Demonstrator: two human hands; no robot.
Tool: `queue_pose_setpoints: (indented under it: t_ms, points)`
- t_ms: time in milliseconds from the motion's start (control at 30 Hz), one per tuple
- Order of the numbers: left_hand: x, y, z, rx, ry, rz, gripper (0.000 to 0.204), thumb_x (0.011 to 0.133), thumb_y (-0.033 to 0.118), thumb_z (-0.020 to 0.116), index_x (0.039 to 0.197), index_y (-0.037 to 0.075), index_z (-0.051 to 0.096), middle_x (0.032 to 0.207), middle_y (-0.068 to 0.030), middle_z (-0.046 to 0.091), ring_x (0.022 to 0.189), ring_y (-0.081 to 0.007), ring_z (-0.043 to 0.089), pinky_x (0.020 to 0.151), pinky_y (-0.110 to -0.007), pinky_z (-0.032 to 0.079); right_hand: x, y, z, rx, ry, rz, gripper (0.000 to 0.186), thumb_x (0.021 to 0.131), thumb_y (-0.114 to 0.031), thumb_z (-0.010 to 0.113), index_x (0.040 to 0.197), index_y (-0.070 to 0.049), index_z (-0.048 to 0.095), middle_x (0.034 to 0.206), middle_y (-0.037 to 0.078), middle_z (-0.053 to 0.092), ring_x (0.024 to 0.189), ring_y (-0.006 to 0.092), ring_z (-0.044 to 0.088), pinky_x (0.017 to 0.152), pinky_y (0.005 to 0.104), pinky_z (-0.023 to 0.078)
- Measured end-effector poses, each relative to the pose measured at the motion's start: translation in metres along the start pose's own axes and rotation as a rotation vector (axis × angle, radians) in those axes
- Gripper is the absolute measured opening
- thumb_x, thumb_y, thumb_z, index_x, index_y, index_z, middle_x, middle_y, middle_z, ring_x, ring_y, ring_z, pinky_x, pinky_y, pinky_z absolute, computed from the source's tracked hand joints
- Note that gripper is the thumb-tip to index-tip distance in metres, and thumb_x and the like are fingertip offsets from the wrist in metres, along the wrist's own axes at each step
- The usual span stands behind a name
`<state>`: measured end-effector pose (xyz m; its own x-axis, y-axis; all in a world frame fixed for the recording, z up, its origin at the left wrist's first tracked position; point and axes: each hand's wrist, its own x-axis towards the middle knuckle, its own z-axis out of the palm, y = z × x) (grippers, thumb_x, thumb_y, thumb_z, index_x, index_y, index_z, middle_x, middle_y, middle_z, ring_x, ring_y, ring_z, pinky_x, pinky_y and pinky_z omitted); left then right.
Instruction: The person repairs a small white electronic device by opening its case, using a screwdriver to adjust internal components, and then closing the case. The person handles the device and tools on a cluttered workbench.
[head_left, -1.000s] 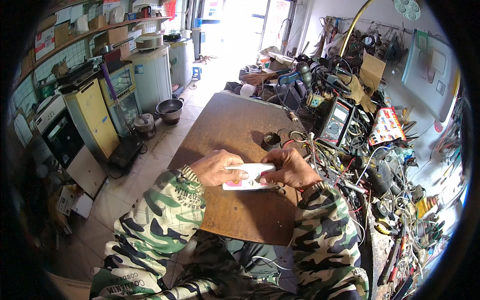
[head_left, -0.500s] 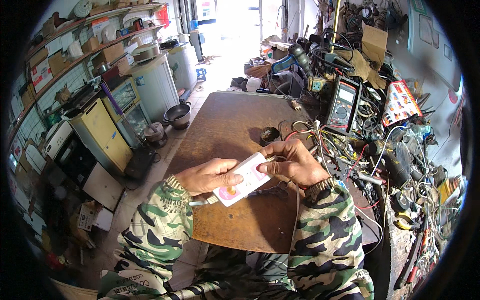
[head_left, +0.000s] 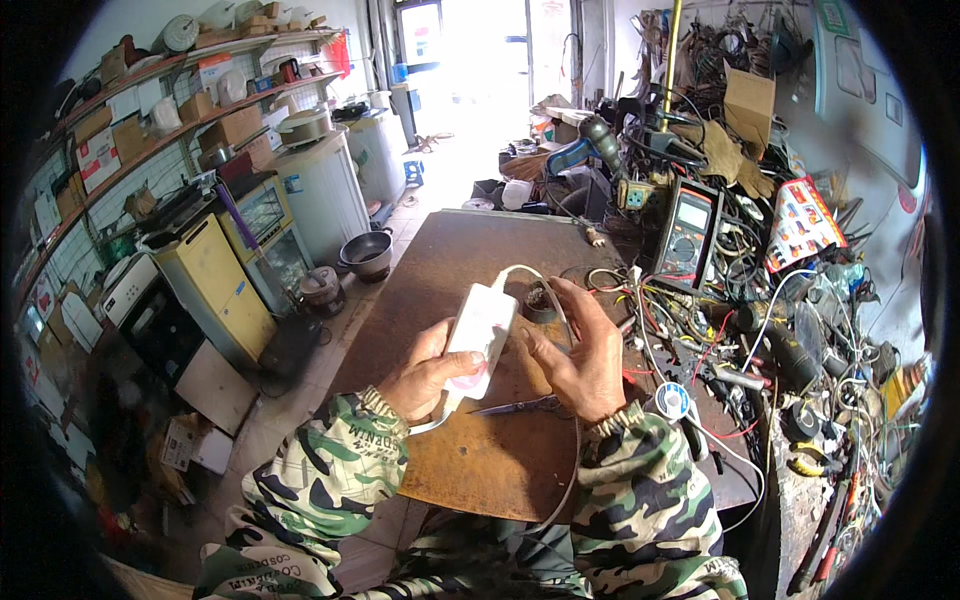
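Observation:
My left hand grips a white box-shaped adapter by its lower part, thumb on its pink-marked face. A white cable leaves its upper end, arches over and passes by my right hand; a second lead comes out of its lower end by my left wrist. My right hand is apart from the adapter, its thumb and fingers spread, with the cable running close by its fingers. Beneath the hands, scissors lie on the brown wooden table. A small dark round tin stands behind the adapter.
Along the right lie tangled wires, tools, a multimeter and a round blue-and-white spool. A dark pot sits on the floor left of the table. Cabinets and laden shelves line the left wall.
My right hand has let go of the adapter's far end and opened to the right. The adapter has turned more upright in my left hand, and its cable now shows arching loose.

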<state>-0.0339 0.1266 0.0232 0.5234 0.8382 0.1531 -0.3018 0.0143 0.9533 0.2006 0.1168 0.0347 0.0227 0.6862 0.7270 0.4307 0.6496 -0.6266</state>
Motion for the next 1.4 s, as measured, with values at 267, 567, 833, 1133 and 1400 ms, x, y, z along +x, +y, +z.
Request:
queue_pose_setpoints:
  t_ms: [267,567,833,1133,1400]
  points:
    - [-0.005,-0.004,0.001,-0.029,0.02,0.036,0.056,0.099,0.016,0.073,0.147,0.001,0.049,0.121,-0.0082,0.066,0.103,-0.0172,0.069,0.086,-0.035,0.062,-0.008,-0.008,0.01,0.746,-0.345,0.592,0.03,0.105,-0.014,0.071,0.126,0.007,0.069,0.112,0.01,0.076,0.103,0.0189,0.072,0.096,0.0352,0.058]
    - [-0.007,-0.005,0.005,0.022,0.001,0.046,0.056,0.1,0.014,0.073,0.149,0.002,0.048,0.127,-0.0069,0.064,0.113,-0.0164,0.064,0.097,-0.035,0.055,-0.013,0.002,0.019,0.674,-0.365,0.643,0.028,0.101,-0.013,0.076,0.123,0.004,0.071,0.111,0.011,0.077,0.097,0.0166,0.074,0.089,0.0337,0.062]
    - [-0.008,-0.013,-0.001,0.015,-0.021,0.037,0.057,0.1,0.015,0.073,0.149,0.001,0.047,0.13,-0.0078,0.064,0.117,-0.017,0.063,0.101,-0.036,0.054,-0.017,-0.004,0.032,0.823,-0.246,0.433,0.063,0.092,0.002,0.081,0.147,0.008,0.052,0.125,0.017,0.074,0.112,0.0224,0.073,0.097,0.0369,0.06]
    - [-0.011,-0.01,0.004,0.032,-0.01,0.024,0.058,0.101,0.015,0.073,0.151,0.002,0.045,0.133,-0.0079,0.063,0.118,-0.0167,0.063,0.101,-0.036,0.053,-0.017,-0.004,0.033,0.765,-0.248,0.448,0.062,0.091,0.001,0.082,0.145,0.01,0.052,0.126,0.019,0.074,0.115,0.0235,0.072,0.099,0.0386,0.059]
    - [-0.009,-0.017,0.0,0.156,-0.059,0.084,0.062,0.103,0.019,0.072,0.154,0.001,0.041,0.136,-0.0078,0.062,0.124,-0.0149,0.061,0.105,-0.035,0.052,-0.021,-0.005,0.035,0.611,-0.202,0.372,0.087,0.083,-0.01,0.092,0.152,0.01,0.043,0.125,0.022,0.073,0.114,0.0253,0.072,0.098,0.039,0.059]
